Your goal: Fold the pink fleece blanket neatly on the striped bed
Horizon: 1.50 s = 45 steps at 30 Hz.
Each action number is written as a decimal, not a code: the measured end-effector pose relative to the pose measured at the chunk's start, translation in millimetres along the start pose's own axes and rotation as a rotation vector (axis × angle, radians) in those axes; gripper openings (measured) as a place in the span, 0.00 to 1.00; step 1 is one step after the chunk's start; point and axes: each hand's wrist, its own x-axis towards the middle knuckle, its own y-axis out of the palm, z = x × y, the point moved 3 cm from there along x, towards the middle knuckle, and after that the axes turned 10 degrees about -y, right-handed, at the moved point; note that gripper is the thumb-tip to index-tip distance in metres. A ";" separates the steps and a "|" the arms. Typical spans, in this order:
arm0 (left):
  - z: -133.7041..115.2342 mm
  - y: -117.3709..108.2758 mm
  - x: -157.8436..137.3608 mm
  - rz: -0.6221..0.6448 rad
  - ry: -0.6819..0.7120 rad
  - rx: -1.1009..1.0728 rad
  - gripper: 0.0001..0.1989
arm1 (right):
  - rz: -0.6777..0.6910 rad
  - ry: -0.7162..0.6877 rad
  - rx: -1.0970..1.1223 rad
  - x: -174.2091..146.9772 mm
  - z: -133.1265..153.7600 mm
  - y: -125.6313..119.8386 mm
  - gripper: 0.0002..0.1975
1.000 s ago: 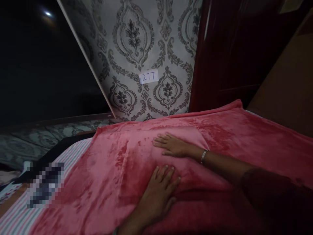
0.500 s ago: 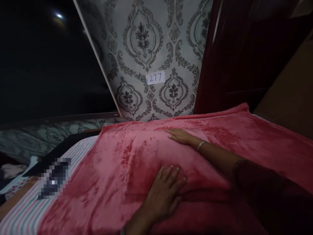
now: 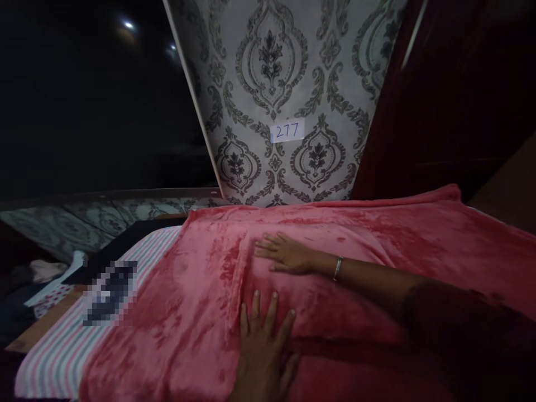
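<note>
A pink-red plush blanket point(image 3: 176, 312) lies spread out, with a folded layer point(image 3: 335, 312) of the same plush cloth on its middle. My left hand point(image 3: 266, 340) rests palm down near the front left of that layer, its fingers spread. Farther back, my right hand point(image 3: 287, 254), with a bracelet on the wrist, presses flat on the layer, fingers apart and pointing left. Neither hand grasps the cloth. A raised fold edge point(image 3: 238, 273) runs just left of both hands.
Striped cloth point(image 3: 50, 357) shows under the blanket at the left, with a pixelated dark object point(image 3: 111, 293) on it. Behind stand a large black screen point(image 3: 104, 111), a patterned wall point(image 3: 268, 100) with a "277" paper point(image 3: 287, 130), and a dark red panel point(image 3: 444, 111).
My right hand has slid left and nearer across the folded layer. My left hand has shifted slightly left, its fingers now pointing more straight ahead. The camera view has turned a little left.
</note>
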 end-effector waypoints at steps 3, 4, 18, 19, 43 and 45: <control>-1.8 4.0 0.1 0.008 -0.002 -0.005 0.40 | -0.033 0.233 -0.008 7.3 -51.2 -1.1 0.32; -1.6 5.4 0.0 0.008 -0.006 -0.008 0.41 | -0.039 0.296 0.005 8.2 -65.5 0.1 0.32; 14.9 -6.6 -1.0 -0.102 -0.034 -0.018 0.38 | -0.073 0.104 -0.029 31.0 -12.5 -12.7 0.29; 17.5 -7.5 -0.4 -0.105 -0.078 -0.010 0.38 | -0.053 -0.010 -0.012 34.4 3.9 -8.3 0.28; 41.0 5.1 2.7 -0.099 -0.140 -0.089 0.36 | -0.104 0.290 0.017 -4.6 -18.3 -25.7 0.32; 43.4 4.9 1.9 -0.110 -0.135 -0.081 0.36 | -0.121 0.270 0.042 -51.0 6.7 -29.0 0.33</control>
